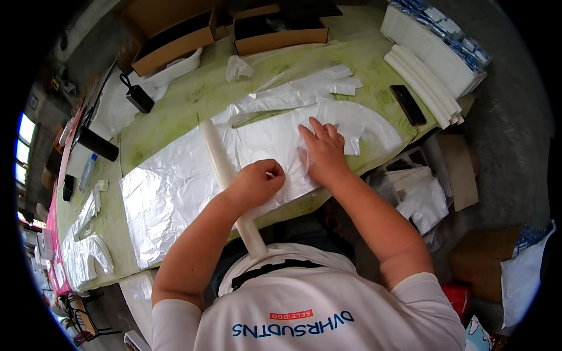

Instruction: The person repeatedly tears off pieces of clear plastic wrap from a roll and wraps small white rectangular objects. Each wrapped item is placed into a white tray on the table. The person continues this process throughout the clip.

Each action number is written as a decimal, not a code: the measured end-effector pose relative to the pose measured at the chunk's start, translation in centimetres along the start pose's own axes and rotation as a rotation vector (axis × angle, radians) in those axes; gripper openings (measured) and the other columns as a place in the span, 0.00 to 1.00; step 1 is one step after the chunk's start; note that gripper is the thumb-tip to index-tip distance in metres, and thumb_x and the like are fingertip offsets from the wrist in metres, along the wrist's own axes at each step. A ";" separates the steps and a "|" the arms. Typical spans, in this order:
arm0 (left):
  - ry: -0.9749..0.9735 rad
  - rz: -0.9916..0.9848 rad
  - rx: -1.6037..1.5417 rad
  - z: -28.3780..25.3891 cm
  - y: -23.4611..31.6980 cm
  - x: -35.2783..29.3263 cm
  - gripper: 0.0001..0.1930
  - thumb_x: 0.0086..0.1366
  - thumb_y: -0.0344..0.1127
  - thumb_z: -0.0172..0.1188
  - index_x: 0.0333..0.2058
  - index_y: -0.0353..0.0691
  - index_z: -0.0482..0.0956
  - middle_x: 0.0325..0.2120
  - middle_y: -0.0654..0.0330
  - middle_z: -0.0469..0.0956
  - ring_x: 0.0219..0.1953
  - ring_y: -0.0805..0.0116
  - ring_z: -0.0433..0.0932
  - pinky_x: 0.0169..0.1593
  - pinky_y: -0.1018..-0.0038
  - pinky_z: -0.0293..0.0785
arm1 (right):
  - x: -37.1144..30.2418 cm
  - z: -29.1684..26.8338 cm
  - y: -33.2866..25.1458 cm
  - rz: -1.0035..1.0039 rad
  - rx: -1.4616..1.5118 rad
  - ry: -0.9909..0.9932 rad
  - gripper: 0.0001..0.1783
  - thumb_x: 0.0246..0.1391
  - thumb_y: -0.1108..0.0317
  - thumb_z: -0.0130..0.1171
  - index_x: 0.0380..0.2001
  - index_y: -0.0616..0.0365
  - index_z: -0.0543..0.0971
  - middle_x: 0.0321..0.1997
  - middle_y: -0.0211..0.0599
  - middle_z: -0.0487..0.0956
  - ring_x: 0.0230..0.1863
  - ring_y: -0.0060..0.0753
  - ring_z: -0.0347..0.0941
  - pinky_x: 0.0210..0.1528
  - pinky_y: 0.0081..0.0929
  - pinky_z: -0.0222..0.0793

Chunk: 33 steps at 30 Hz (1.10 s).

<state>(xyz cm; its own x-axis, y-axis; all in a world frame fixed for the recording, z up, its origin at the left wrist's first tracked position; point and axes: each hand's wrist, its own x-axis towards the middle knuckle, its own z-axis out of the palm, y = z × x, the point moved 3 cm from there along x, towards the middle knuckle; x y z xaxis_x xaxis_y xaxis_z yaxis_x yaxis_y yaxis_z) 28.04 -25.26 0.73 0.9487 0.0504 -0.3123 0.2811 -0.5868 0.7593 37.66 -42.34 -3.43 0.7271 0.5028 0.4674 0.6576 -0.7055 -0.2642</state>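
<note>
White crinkly plastic film (263, 140): laid across the green patterned counter (345, 50); might rip if I tug hard.
Left hand (257, 184): curled, can't tell if it's pinching film.
Right hand (325, 153): fingers spread on the film, could drag creases in.
Long off-white roll (216, 153): lying across the film, one knock could shift it.

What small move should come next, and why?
Perhaps sweep the right hand gently outward to smooth the thin white plastic sheeting. Its fingers already lie spread over that part, while the sheeting's far-right end looks creased and uneven. The left hand is curled over the sheeting beside the long white tube, so it might steady that side.
</note>
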 end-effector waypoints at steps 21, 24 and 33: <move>0.129 0.059 0.129 0.3 1.5 12.6 0.45 0.55 0.39 0.72 0.70 0.42 0.61 0.45 0.52 0.82 0.45 0.59 0.82 0.49 0.69 0.79 | 0.1 0.2 0.5 -0.240 0.474 0.302 0.23 0.41 0.83 0.58 0.43 0.58 0.68 0.44 0.50 0.72 0.41 0.57 0.73 0.43 0.43 0.73; 0.106 0.112 0.086 0.4 1.5 11.8 0.42 0.58 0.33 0.68 0.71 0.43 0.60 0.44 0.52 0.82 0.43 0.63 0.82 0.47 0.70 0.79 | 0.0 0.9 0.8 -0.103 0.486 0.273 0.20 0.41 0.82 0.58 0.40 0.58 0.69 0.39 0.48 0.73 0.40 0.56 0.72 0.42 0.45 0.71; 0.281 0.185 -0.181 -1.1 1.0 8.2 0.41 0.59 0.36 0.69 0.69 0.40 0.61 0.47 0.54 0.81 0.39 0.64 0.82 0.47 0.69 0.79 | 0.2 1.0 0.5 -0.151 0.546 0.072 0.16 0.40 0.79 0.62 0.36 0.56 0.73 0.35 0.44 0.76 0.39 0.56 0.74 0.44 0.46 0.71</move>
<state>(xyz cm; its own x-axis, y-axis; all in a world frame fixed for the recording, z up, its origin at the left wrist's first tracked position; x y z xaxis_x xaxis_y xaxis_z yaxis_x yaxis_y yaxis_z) 36.26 -24.55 -0.50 0.9814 0.1916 -0.0111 0.0991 -0.4561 0.8844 38.35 -42.07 -4.28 0.6147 0.5288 0.5853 0.7734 -0.2585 -0.5788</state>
